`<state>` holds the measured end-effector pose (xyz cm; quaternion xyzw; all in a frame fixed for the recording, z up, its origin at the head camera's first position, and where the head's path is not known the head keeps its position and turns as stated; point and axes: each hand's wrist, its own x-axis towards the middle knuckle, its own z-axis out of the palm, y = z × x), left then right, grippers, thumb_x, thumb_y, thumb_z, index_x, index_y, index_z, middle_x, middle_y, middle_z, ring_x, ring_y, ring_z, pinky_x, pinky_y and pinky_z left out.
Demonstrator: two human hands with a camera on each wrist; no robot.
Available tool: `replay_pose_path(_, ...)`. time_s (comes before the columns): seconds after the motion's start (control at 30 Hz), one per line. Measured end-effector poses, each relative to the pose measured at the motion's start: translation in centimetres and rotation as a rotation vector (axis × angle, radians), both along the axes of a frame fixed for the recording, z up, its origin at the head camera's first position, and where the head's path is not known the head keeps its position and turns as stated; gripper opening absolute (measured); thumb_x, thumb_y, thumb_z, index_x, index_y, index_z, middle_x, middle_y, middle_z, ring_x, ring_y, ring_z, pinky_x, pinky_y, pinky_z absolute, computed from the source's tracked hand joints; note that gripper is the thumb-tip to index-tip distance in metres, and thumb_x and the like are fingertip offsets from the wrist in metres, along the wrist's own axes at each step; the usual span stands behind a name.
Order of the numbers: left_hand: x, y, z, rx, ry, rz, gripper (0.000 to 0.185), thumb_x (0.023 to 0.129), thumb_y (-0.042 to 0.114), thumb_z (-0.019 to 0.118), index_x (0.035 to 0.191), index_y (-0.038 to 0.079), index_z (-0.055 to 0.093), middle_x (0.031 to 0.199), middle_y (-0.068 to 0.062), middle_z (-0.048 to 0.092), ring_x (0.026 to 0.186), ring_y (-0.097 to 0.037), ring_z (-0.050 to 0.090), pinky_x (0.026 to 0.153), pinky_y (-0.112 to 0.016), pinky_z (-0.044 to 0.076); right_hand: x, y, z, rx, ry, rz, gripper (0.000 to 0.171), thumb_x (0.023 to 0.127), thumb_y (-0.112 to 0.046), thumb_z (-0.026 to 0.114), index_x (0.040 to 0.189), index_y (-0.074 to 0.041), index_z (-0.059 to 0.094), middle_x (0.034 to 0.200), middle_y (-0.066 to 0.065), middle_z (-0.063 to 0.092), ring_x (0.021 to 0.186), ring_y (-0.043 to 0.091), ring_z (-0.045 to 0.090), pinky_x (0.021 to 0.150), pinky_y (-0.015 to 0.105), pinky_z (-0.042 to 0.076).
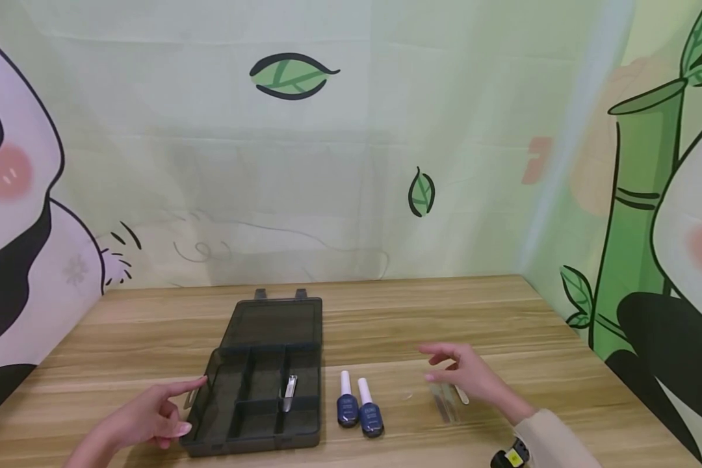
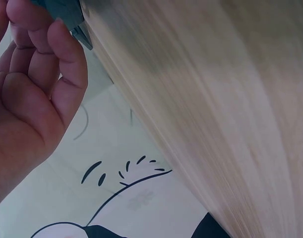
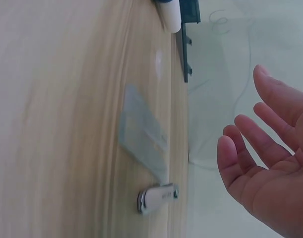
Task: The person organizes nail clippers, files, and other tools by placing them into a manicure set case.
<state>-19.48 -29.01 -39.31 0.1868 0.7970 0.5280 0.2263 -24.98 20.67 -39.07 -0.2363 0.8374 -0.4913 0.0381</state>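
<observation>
Relaxed right hand hovers near a clear sleeve and clipper.

We see a light wood-grain surface filling the lower half of the head view, running back to the painted wall. Left of centre on it lies a dark, see-through organiser box, opened flat, its lid folded back toward the wall. A metal nail clipper lies in one of the box's middle compartments. Just right of the box, two dark blue nail polish bottles with white caps lie side by side, touching, caps pointing away from us. Further right, in the lower right of the frame, a clear flat plastic piece lies on the wood, with a small white clipper just beside it.
</observation>
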Motion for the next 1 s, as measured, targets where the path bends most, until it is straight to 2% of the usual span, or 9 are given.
replay_pose_path(0.23,0.1,-0.1,0.0,-0.015,-0.014,0.016,0.075,0.082,0.011,0.063,0.133,-0.013,0.014,0.059,-0.002,0.041,0.051,-0.013,0.044,0.049,-0.024,0.039,0.1,1.4,0.0,0.049,-0.005,0.027,0.048,0.077,-0.009,0.069,0.118,0.01,0.051,0.114,0.029,0.049,0.089,0.035,0.053,0.065,0.027,0.047)
replay_pose_path(0.53,0.1,0.0,0.1,-0.014,-0.009,0.008,0.076,0.082,0.012,0.063,0.133,-0.013,0.013,0.059,-0.002,0.041,0.051,-0.013,0.045,0.049,-0.024,0.039,-0.2,3.2,0.1,0.144,0.023,0.071,0.052,0.075,-0.01,0.071,0.118,0.011,0.05,0.116,0.028,0.049,0.092,0.036,0.051,0.067,0.028,0.047)
replay_pose_path(0.77,0.2,0.0,0.2,-0.034,-0.015,0.025,0.075,0.082,0.012,0.063,0.133,-0.013,0.014,0.059,-0.002,0.041,0.051,-0.013,0.045,0.049,-0.024,0.038,-0.4,3.9,0.0,0.187,0.001,0.087,0.051,0.075,-0.008,0.071,0.117,0.011,0.051,0.115,0.027,0.05,0.091,0.033,0.052,0.066,0.027,0.047)
replay_pose_path(0.9,0.2,0.1,0.2,-0.037,-0.013,0.026,0.075,0.082,0.012,0.063,0.134,-0.013,0.015,0.059,-0.002,0.041,0.051,-0.013,0.045,0.048,-0.024,0.037,-0.8,4.4,-0.4,0.213,0.013,0.1,0.054,0.072,-0.009,0.073,0.116,0.011,0.051,0.115,0.027,0.051,0.09,0.031,0.052,0.07,0.031,0.047)
replay_pose_path(1.0,0.2,0.1,0.3,-0.029,-0.013,0.017,0.074,0.082,0.012,0.062,0.133,-0.013,0.014,0.059,-0.002,0.041,0.051,-0.013,0.045,0.048,-0.024,0.036,-1.0,4.6,-0.8,0.233,-0.014,0.115,0.056,0.069,-0.009,0.075,0.116,0.011,0.051,0.11,0.024,0.054,0.089,0.029,0.052,0.071,0.034,0.046)
